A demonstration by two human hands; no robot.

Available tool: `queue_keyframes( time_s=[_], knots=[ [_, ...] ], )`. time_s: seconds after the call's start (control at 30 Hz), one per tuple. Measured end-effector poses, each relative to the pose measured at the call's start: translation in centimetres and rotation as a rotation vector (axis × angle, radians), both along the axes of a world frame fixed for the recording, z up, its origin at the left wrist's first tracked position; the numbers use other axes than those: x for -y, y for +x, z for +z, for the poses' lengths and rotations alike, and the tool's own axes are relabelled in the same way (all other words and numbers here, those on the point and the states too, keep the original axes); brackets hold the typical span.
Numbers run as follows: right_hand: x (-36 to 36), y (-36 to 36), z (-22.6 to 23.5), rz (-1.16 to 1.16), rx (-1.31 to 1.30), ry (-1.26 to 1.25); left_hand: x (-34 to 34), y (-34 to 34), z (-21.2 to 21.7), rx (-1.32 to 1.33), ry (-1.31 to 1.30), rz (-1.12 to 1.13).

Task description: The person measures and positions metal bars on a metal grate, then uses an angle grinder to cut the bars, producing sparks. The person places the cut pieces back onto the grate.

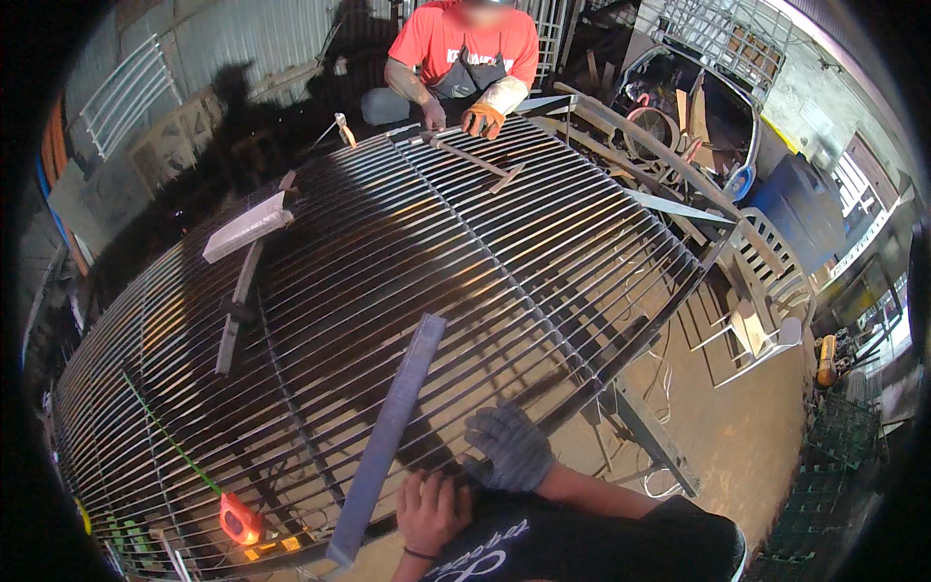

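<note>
A large metal grille [543, 254] of many parallel bars spreads out before me. My left hand [432, 512] is bare, its fingers curled at the near edge of the grille; what they grip, if anything, is hidden. Beside it my right hand [509, 448], in a grey glove, rests with bent fingers on the edge bar. Left of both hands a long grey metal bar [390, 436] lies slanted across the grille, apart from them. Nearer the left, an orange tape measure [240, 519] has its green blade [175, 442] stretched along the bars.
Across the grille crouches a person in red [465, 48], an orange glove [482, 121] on one hand, close to a hammer [475, 160]. A short metal channel [247, 228] rests over a narrow bar [233, 325]. Right stand a plastic chair [773, 254], a blue barrel [797, 209] and scrap.
</note>
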State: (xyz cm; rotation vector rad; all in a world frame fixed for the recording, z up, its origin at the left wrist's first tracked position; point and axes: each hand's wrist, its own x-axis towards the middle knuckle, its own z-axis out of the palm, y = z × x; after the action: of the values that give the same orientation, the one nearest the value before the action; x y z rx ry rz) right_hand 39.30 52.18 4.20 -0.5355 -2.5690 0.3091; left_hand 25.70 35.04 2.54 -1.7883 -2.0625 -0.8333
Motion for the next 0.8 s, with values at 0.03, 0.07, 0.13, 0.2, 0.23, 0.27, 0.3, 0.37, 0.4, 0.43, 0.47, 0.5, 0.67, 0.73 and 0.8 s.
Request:
queue_keyframes(
  time_s=[0.03,0.07,0.13,0.2,0.23,0.27,0.3,0.37,0.4,0.43,0.47,0.5,0.67,0.73,0.8],
  knots=[
    [0.0,0.0,0.2,0.001,0.01,0.006,0.0,0.0,0.0,-0.001,-0.002,0.0],
    [0.0,0.0,0.4,0.001,0.021,0.012,0.1,-0.1,0.0,-0.002,-0.005,0.001],
    [0.0,0.0,0.4,0.0,0.03,0.013,0.0,-0.1,-0.2,-0.008,0.007,0.0],
    [-0.1,-0.1,0.0,0.002,0.021,0.005,0.0,-0.1,-0.1,-0.012,0.008,0.002],
    [-0.1,-0.1,0.1,0.0,0.019,0.017,0.0,-0.1,0.0,-0.014,0.003,0.006],
    [0.0,-0.2,0.3,-0.002,0.017,0.029,0.1,-0.1,0.1,-0.016,-0.001,0.009],
    [0.0,-0.2,0.4,-0.005,0.015,0.041,0.1,-0.1,-0.1,-0.016,0.004,0.006],
    [0.0,-0.2,0.1,-0.005,-0.015,0.052,0.1,-0.1,-0.5,-0.018,0.014,-0.002],
    [0.0,-0.1,0.1,-0.005,-0.028,0.056,0.1,0.0,-0.5,-0.012,0.016,-0.005],
    [0.0,0.0,0.1,-0.003,-0.022,0.052,0.1,0.0,-0.4,-0.006,0.018,-0.009],
    [-0.1,0.1,0.3,-0.002,-0.017,0.049,0.1,0.1,-0.4,0.0,0.021,-0.013],
    [-0.1,0.1,0.3,0.001,-0.013,0.044,0.1,0.2,-0.2,0.0,0.02,-0.012],
    [-0.1,0.3,0.0,-0.007,-0.025,0.047,-0.2,0.5,0.2,0.004,0.019,-0.003],
    [0.1,0.2,0.3,-0.001,-0.03,0.043,0.0,0.7,0.4,-0.002,0.025,0.012],
    [0.2,0.0,0.9,0.024,-0.035,0.021,0.0,0.7,0.7,-0.008,0.059,0.023]
  ],
)
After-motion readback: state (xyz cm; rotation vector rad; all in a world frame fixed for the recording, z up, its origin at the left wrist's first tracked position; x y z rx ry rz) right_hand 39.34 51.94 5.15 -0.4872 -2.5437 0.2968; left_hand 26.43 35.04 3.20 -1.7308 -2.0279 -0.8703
